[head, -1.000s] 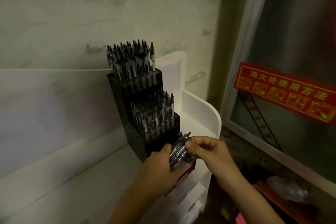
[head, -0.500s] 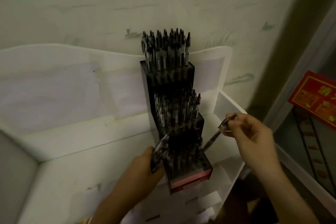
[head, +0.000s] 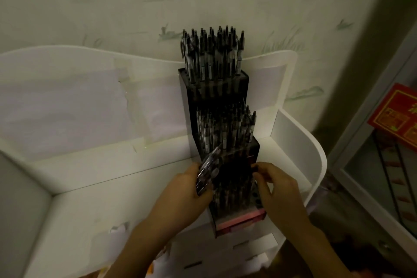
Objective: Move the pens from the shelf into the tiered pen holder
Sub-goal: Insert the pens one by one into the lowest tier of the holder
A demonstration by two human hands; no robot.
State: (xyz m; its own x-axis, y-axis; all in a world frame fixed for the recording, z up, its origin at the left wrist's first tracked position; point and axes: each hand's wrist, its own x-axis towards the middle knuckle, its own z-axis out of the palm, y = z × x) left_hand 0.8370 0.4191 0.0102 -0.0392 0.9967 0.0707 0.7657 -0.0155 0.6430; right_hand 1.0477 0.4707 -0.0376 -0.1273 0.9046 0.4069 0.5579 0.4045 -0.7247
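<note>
A black tiered pen holder (head: 216, 92) with a pink front strip stands on the white shelf (head: 108, 201) against the wall. Its top tier (head: 212, 52) and middle tier (head: 225, 128) are packed with dark pens; the lowest tier (head: 232, 189) also holds several. My left hand (head: 180, 196) grips a bundle of pens (head: 208, 170) at the holder's left side. My right hand (head: 277, 189) is at the right of the lowest tier. Its thumb and fingers pinch the top of a pen (head: 253, 170) there; the pen's body is lost in the dark.
The shelf has a raised white back panel (head: 67, 88) and a curved right side wall (head: 300, 142). A paper scrap (head: 117, 228) lies on the shelf's front left. White drawer fronts (head: 252, 244) sit below. A red sign (head: 397, 115) hangs on the glass door at right.
My right hand has carried its single pen from the right of the holder down to the lowest tier. My left hand keeps the bundle beside the holder. The camera has tilted down.
</note>
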